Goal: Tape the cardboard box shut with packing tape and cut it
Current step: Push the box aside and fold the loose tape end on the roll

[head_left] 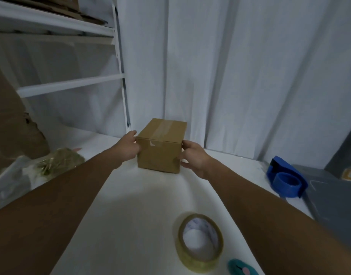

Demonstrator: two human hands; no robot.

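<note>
Two bare hands, my left hand (129,147) and my right hand (192,159), press against opposite sides of one small brown cardboard box (160,149) at the frame's centre, clamping it on the white tabletop (135,205). One strip of clear tape (162,132) runs across its closed top. One roll of clear packing tape (200,242) lies flat at lower centre, one teal cutter (241,268) beside it, one blue tape dispenser (285,179) at right.

The white surface (131,205) carried a closed brown cardboard box (160,151), a clear packing-tape roll (200,259), and a blue tape dispenser (285,179).
</note>
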